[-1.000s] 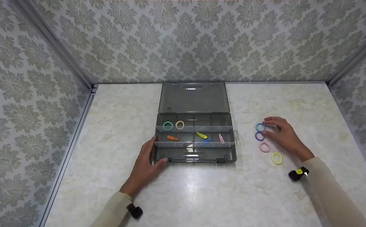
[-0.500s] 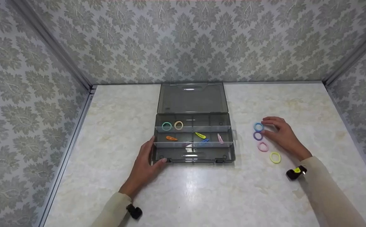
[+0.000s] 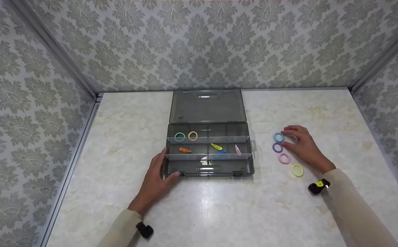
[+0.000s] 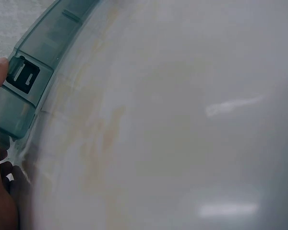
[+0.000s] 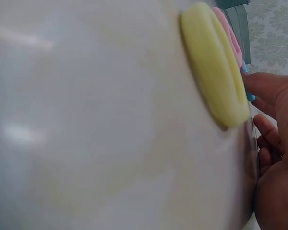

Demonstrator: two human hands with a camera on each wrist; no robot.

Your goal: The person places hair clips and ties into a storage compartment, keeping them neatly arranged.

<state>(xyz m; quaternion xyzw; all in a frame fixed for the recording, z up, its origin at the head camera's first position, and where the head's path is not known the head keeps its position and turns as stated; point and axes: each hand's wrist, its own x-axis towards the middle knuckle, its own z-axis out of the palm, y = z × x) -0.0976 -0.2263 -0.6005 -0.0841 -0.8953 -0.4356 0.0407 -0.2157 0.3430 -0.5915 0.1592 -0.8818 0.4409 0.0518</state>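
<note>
My left hand [image 3: 153, 187] holds the front left corner of a grey see-through compartment box [image 3: 188, 168], its thumb by the front latch [image 4: 24, 75]. The box's lid [image 3: 208, 106] lies back. A green hair tie [image 3: 180, 137] and a cream hair tie [image 3: 192, 136] sit in the back row. Orange [image 3: 185, 150], yellow [image 3: 216, 146], blue [image 3: 221, 154] and pink hair clips [image 3: 238, 150] lie in the middle row. On the table, my right hand [image 3: 303, 145] pinches a blue hair tie [image 3: 278, 133] between thumb and fingers.
Just below the blue tie lies a purple hair tie [image 3: 277, 148]. Nearer the front are a pink hair tie [image 3: 284, 158] and a yellow hair tie [image 3: 297, 170], the latter close to my right wrist. Patterned walls [image 3: 199, 41] enclose the pale table [image 3: 205, 212] behind and on both sides.
The head view has shifted slightly, so everything sits a little further left. Both hands keep their places at the box corner and the blue hair tie.
</note>
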